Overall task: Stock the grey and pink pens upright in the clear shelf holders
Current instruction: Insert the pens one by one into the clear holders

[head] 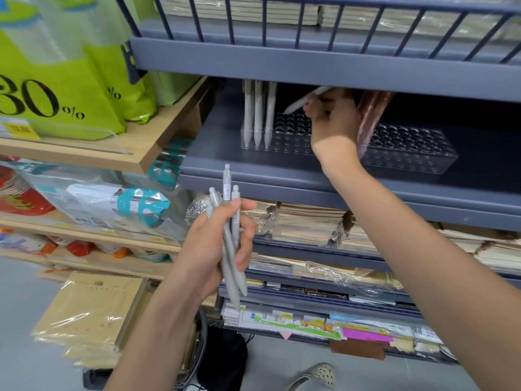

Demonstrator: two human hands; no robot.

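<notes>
Three grey pens (258,114) stand in the left clear holder (282,136), right hand (331,119) pinching a fourth tilted above it, left hand (217,244) clenched on a spare bunch (229,235); pink pens (372,114) apparently unstocked.

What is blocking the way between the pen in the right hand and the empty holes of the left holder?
Nothing visible: the grey pen in the right hand hangs tilted above the clear holder, beside three standing pens.

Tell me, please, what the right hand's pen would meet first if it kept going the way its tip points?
Probably the clear holder's empty holes beside the three standing grey pens; the right hand aims its pen down-left, though depth is uncertain.
</notes>
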